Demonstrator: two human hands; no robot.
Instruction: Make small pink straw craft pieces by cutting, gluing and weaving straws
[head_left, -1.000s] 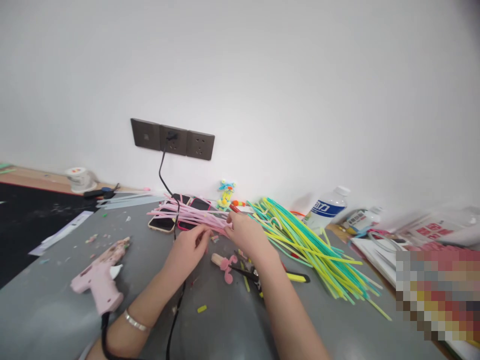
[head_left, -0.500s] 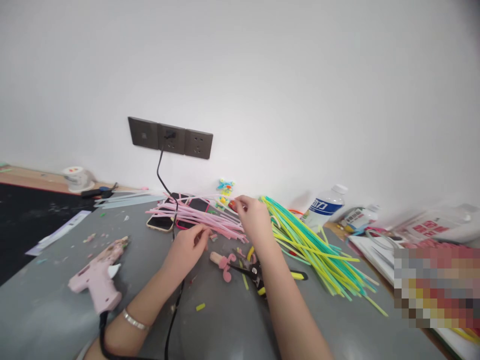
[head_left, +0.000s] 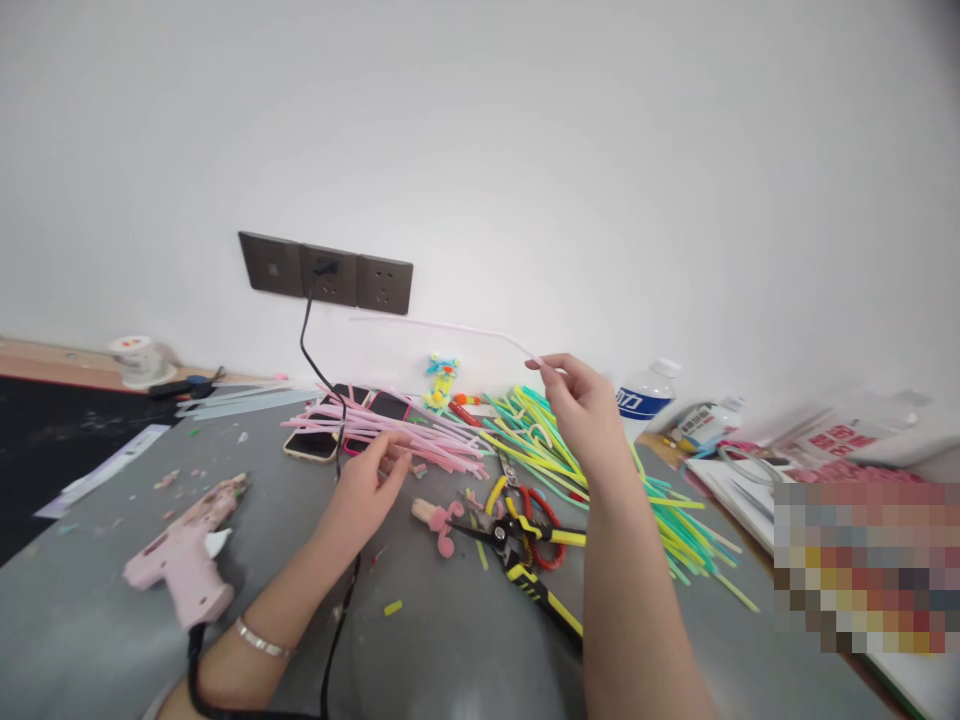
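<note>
My right hand [head_left: 581,405] is raised above the table with finger and thumb closed on one end of a pale pink pipe cleaner [head_left: 465,330]. The stem reaches left in front of the wall, bent slightly. My left hand [head_left: 375,485] rests at the near edge of a pile of pink pipe cleaners [head_left: 435,440], fingers loosely curled and thumb apart, with nothing visible in them. Green and yellow pipe cleaners [head_left: 540,440] lie behind my right forearm, which hides part of them. Between the hands lies a small twisted pink piece [head_left: 442,525] next to black-and-yellow pliers [head_left: 501,537].
A pink glue gun [head_left: 191,560] lies at left, its black cord running past my left arm. Phones [head_left: 311,445] sit under the pink pile. Red-handled pliers [head_left: 551,540], a small colourful figure [head_left: 441,380] and a water bottle [head_left: 649,395] stand or lie about. Wall sockets [head_left: 326,272] are behind.
My right hand has risen and moved right, drawing one pale pink pipe cleaner up out of the pink pile. My left hand stays by the pile, its fingers a little more spread.
</note>
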